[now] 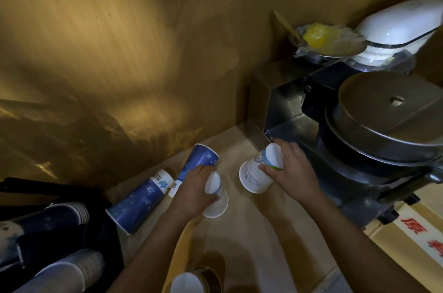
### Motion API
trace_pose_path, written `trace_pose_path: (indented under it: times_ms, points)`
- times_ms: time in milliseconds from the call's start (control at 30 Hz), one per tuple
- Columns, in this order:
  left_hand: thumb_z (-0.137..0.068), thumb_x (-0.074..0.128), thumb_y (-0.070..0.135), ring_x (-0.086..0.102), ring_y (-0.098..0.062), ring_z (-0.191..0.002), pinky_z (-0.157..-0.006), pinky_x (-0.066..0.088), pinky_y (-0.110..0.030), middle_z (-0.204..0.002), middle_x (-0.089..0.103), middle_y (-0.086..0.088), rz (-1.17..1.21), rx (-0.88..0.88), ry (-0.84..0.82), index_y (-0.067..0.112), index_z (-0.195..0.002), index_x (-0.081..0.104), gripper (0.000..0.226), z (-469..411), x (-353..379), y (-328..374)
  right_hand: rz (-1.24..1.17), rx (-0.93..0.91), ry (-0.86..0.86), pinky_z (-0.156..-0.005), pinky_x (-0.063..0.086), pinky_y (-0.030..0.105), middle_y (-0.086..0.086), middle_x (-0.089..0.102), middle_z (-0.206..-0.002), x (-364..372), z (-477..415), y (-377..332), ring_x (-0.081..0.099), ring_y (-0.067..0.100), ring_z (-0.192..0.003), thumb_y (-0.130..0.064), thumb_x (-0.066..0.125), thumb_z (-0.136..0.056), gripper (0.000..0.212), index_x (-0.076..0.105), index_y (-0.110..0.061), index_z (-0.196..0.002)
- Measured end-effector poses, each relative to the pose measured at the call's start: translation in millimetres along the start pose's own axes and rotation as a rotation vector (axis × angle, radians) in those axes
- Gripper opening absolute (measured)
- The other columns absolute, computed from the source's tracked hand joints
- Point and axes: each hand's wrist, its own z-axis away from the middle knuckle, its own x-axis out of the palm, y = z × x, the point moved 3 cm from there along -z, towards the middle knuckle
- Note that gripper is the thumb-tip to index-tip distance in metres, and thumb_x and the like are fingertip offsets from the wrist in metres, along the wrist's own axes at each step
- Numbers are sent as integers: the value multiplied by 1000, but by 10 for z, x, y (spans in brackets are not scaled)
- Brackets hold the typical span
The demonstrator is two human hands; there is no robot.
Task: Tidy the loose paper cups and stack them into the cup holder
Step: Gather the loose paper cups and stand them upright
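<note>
At centre frame, the left hand (194,187) closes around a small white paper cup (215,199), likely gathering it for stacking. The right hand (287,168) grips a white paper cup with line drawing (257,173), tipped on its side. Two tall blue starred paper cups (141,201) lie loose on the tan counter (251,232). The black cup holder (60,232) with stacked cups waits at lower left.

matt paper cups (256,174), brushed metal lid (393,110), wood-grain wall (119,53).
</note>
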Motion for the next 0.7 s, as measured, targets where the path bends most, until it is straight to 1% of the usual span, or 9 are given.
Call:
trace_pose_path:
  times_ms: [133,233,300,400,533,567,600,667,700]
  points:
    - [-67,80,12,40,-10,-113,-94,33,-25,-122,38,9,290,-140,32,19,-137,34,84,32,11,-45,-108,-70,69,-87,46,45,7,50,-116,-148,14,-196,51,26,-106,-35,73,-69,63,44,-23,-123]
    - [-66,81,12,38,-10,-110,-91,35,-28,-121,35,8,365,-198,30,22,-139,27,92,45,33,-80,-148,-175,113,-88,47,42,5,48,-116,-280,36,-450,49,22,-106,-36,71,-72,61,45,-26,-126]
    - [-65,81,12,40,-12,-110,-91,38,-31,-122,37,6,393,-211,18,21,-138,28,90,46,40,-88,-197,-250,105,-88,49,45,5,46,-117,-340,68,-631,48,21,-108,-36,70,-74,60,45,-27,-128]
    - [-63,82,10,50,-20,-112,-94,44,-35,-126,51,-5,394,-186,25,15,-130,40,79,49,4,-61,-237,-353,87,-86,49,46,5,45,-115,-365,141,-885,49,21,-107,-40,68,-74,60,46,-26,-129]
    - [-59,83,2,43,-22,-130,-109,38,-42,-143,43,-6,424,-140,-90,14,-141,27,100,99,-20,-152,-148,-441,41,-87,47,45,6,49,-114,-219,210,-1066,50,22,-104,-38,70,-74,61,47,-22,-129]
    - [-62,80,0,42,-23,-130,-110,37,-43,-143,42,-7,391,-162,-114,13,-142,26,97,112,-28,-212,-130,-449,16,-87,47,45,7,50,-114,-155,219,-1073,50,22,-104,-37,70,-74,61,47,-22,-129]
    - [-68,74,-1,44,-26,-129,-109,38,-42,-141,45,-11,363,-199,-108,9,-139,31,84,122,-49,-287,-111,-452,-9,-87,46,44,7,51,-115,-85,223,-1068,50,23,-105,-37,70,-74,61,47,-23,-129]
    - [-81,57,-6,52,-32,-118,-100,42,-35,-124,56,-14,369,-288,15,0,-123,48,45,148,-141,-397,-56,-455,-67,-89,43,38,6,51,-117,69,226,-1038,48,22,-107,-40,69,-75,62,45,-25,-130]
    - [-83,51,-9,55,-32,-110,-92,43,-32,-113,58,-13,446,-345,96,0,-115,53,33,165,-196,-432,-27,-455,-100,-89,40,35,5,51,-118,154,224,-1018,47,21,-108,-42,67,-75,63,43,-27,-131]
